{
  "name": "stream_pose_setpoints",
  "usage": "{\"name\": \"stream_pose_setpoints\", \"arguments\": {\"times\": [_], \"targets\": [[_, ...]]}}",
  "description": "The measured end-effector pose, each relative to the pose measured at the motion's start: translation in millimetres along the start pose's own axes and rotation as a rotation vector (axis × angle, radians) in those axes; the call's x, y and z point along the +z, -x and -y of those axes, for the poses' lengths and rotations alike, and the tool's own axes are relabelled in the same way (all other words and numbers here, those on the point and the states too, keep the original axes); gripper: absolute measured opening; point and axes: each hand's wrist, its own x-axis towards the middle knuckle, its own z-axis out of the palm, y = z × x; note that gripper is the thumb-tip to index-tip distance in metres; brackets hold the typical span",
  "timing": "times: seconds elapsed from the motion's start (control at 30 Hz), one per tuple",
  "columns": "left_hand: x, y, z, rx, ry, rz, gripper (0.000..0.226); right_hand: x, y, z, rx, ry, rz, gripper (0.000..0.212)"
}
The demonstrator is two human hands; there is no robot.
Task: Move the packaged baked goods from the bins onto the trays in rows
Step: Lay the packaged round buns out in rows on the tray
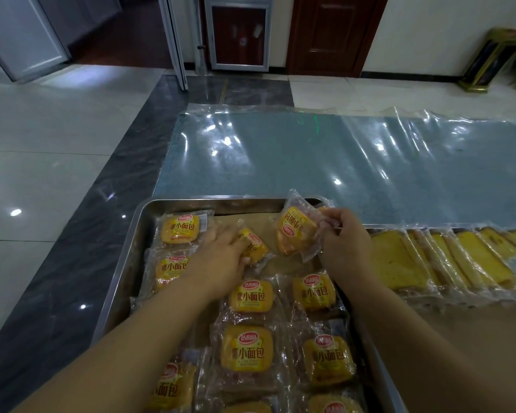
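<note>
A steel tray (149, 210) lined with brown paper holds several yellow-labelled small bread packets in rows. My left hand (221, 254) grips one packet (255, 245) that lies tilted near the tray's far middle. My right hand (344, 239) pinches the clear edge of another packet (294, 231), which is lifted and turned sideways above the tray's far right corner. Flat packets lie at the far left (181, 229) and in the near rows (251, 293).
To the right, a row of overlapping wrapped yellow cake slices (423, 260) lies on the table. A clear plastic sheet (310, 156) covers the blue tabletop beyond the tray. Tiled floor lies to the left, with doors at the back.
</note>
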Motion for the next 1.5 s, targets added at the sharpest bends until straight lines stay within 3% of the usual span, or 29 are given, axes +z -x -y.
{"name": "stream_pose_setpoints", "arguments": {"times": [0.1, 0.27, 0.37, 0.43, 0.5, 0.57, 0.63, 0.7, 0.77, 0.83, 0.97, 1.07, 1.2, 1.33, 1.5], "targets": [[7.5, 0.4, 4.9, 0.004, -0.007, 0.110, 0.051, -0.2, -4.1, -0.4, 0.039, 0.004, -0.010, 0.015], [5.9, 4.7, -0.9, -0.006, -0.092, 0.011, 0.044, 1.5, -6.7, 6.2, 0.094, -0.037, -0.001, 0.014], [-0.1, 7.1, -3.0, -0.081, 0.004, -0.052, 0.048, 3.1, -5.0, 11.9, 0.160, -0.144, 0.051, 0.012], [-7.5, 10.3, -7.1, -0.136, 0.163, -0.113, 0.060, 5.1, -2.5, 17.0, 0.192, -0.215, 0.114, 0.012], [-15.9, 12.9, -13.9, -0.187, 0.538, -0.087, 0.066, 8.3, 1.2, 21.5, 0.198, -0.249, 0.179, 0.012], [-22.3, 10.2, -21.1, -0.247, 0.904, -0.067, 0.050, 11.7, 6.4, 26.3, 0.194, -0.286, 0.273, 0.013], [-25.6, 5.4, -24.0, -0.336, 1.019, -0.152, 0.027, 13.2, 9.9, 29.8, 0.196, -0.363, 0.384, 0.012], [-28.9, 2.8, -21.5, -0.379, 1.078, -0.274, 0.025, 13.1, 10.9, 30.6, 0.181, -0.349, 0.459, 0.013], [-31.0, 1.0, -15.5, -0.349, 1.124, -0.348, 0.028, 13.1, 8.6, 29.6, 0.121, -0.176, 0.464, 0.016], [-33.6, -0.6, -8.2, -0.274, 1.106, -0.370, 0.034, 15.6, 4.8, 29.0, 0.072, -0.030, 0.406, 0.026], [-39.2, -6.0, 1.6, -0.111, 0.985, -0.288, 0.045, 23.1, -8.8, 34.0, 0.006, -0.025, 0.336, 0.054], [-39.2, -9.6, 6.7, -0.074, 0.873, -0.312, 0.043, 32.2, -17.0, 34.6, -0.092, 0.108, 0.370, 0.034], [-27.8, -9.6, 17.5, -0.166, 0.632, -0.472, 0.036, 45.5, -25.3, 26.9, -0.017, 0.134, 0.186, 0.017], [-7.9, 1.4, 26.7, -0.031, 0.328, -0.301, 0.024, 58.0, -31.0, 19.5, 0.002, 0.202, 0.081, 0.020], [6.7, 9.9, 28.6, 0.140, 0.170, -0.124, 0.034, 74.5, -28.8, 12.5, -0.042, 0.329, 0.255, 0.022]]}}
